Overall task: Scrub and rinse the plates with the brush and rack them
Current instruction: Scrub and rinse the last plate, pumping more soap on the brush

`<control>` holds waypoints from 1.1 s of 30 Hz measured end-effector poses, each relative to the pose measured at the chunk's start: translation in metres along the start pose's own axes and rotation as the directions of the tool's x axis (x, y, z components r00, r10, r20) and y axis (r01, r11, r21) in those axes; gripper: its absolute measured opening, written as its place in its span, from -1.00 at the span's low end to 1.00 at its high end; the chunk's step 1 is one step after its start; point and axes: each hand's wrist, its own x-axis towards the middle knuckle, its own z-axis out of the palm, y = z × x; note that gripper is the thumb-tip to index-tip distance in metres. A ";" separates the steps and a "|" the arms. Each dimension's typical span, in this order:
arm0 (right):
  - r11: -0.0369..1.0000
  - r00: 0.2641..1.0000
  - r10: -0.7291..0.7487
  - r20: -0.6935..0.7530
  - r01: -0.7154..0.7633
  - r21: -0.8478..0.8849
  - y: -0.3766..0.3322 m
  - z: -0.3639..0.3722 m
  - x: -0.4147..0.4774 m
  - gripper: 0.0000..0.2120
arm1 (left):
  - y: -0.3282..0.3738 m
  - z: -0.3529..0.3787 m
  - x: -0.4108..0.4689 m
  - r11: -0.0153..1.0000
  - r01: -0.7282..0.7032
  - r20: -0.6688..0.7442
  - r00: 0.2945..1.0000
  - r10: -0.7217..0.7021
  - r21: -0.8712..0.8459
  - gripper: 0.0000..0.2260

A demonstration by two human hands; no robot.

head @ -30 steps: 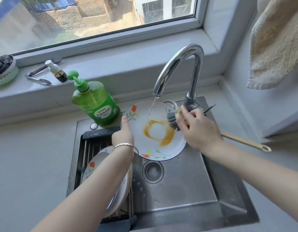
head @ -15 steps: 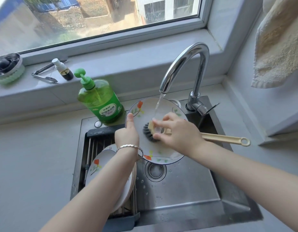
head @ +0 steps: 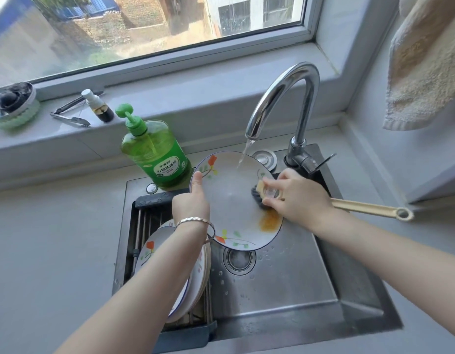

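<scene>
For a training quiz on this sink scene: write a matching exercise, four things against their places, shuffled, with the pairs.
Things: 1 brush; 2 soap bottle; 3 stacked plates; 4 towel.
Places: A in the rack at the sink's left; B hanging at upper right; C in the right hand, against the held plate; D at the sink's back edge, below the windowsill.
Pairs: 1-C; 2-D; 3-A; 4-B.
</scene>
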 end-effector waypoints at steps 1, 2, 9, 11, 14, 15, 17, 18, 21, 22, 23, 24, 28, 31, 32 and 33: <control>1.000 0.999 -0.013 0.033 0.013 -0.005 -0.003 0.004 -0.010 -0.56 | 0.000 0.001 0.001 1.000 -0.009 0.001 1.000 0.009 0.007 -0.54; 1.000 0.997 -0.016 0.071 0.014 0.022 -0.007 0.011 -0.021 -0.58 | 0.000 0.003 0.002 1.000 -0.019 0.003 1.000 0.019 0.018 -0.54; 0.837 0.951 0.030 0.307 -0.192 0.513 0.012 0.014 -0.038 -0.83 | -0.007 0.008 -0.007 0.989 -0.095 0.082 0.993 0.086 0.118 -0.47; 0.778 0.963 0.211 0.167 -0.269 0.568 0.038 0.009 -0.024 -0.81 | -0.008 0.008 -0.006 0.991 -0.075 0.092 0.994 0.065 0.110 -0.47; 0.620 0.829 0.560 0.015 -0.431 0.655 0.066 -0.004 -0.003 -0.72 | -0.008 0.007 -0.003 0.991 -0.068 0.104 0.993 0.057 0.111 -0.48; 0.513 0.773 0.634 0.029 -0.449 0.732 0.068 -0.010 0.004 -0.74 | -0.008 0.007 -0.003 0.992 -0.064 0.103 0.993 0.052 0.111 -0.49; 0.335 0.706 0.704 0.075 -0.423 0.842 0.068 -0.018 0.022 -0.78 | -0.009 0.006 -0.003 0.993 -0.043 0.099 0.995 0.032 0.112 -0.51; 0.286 0.688 0.721 0.088 -0.410 0.866 0.065 -0.021 0.030 -0.79 | -0.010 0.005 -0.004 0.993 -0.032 0.097 0.995 0.021 0.112 -0.52; 0.238 0.666 0.739 0.102 -0.401 0.885 0.052 -0.026 0.048 -0.76 | -0.014 0.002 -0.005 0.993 -0.034 0.089 0.996 0.024 0.110 -0.54; 0.252 0.667 0.738 0.101 -0.412 0.876 0.048 -0.027 0.052 -0.76 | -0.014 0.001 -0.004 0.991 -0.048 0.090 0.995 0.037 0.121 -0.54; 0.267 0.671 0.735 0.101 -0.423 0.866 0.045 -0.028 0.055 -0.77 | -0.015 0.001 -0.003 0.987 -0.068 0.098 0.994 0.054 0.142 -0.53; 0.286 0.679 0.727 0.103 -0.436 0.853 0.043 -0.029 0.056 -0.79 | -0.015 0.000 -0.002 0.981 -0.092 0.109 0.991 0.074 0.173 -0.52; 0.413 0.779 0.620 0.088 -0.420 0.808 0.048 -0.025 0.046 -0.78 | -0.011 -0.003 -0.003 0.891 -0.295 0.165 0.954 0.252 0.345 -0.55; 0.490 0.869 0.481 0.117 -0.377 0.786 0.053 -0.010 0.027 -0.80 | -0.011 -0.008 -0.011 0.650 -0.576 0.253 0.812 0.526 0.497 -0.66; 0.512 0.883 0.447 0.141 -0.382 0.769 0.053 -0.004 0.020 -0.77 | -0.012 -0.011 -0.014 0.563 -0.644 0.266 0.747 0.610 0.517 -0.68; 0.538 0.896 0.414 0.160 -0.383 0.751 0.051 0.002 0.013 -0.74 | -0.013 -0.015 -0.015 0.479 -0.701 0.277 0.676 0.683 0.528 -0.69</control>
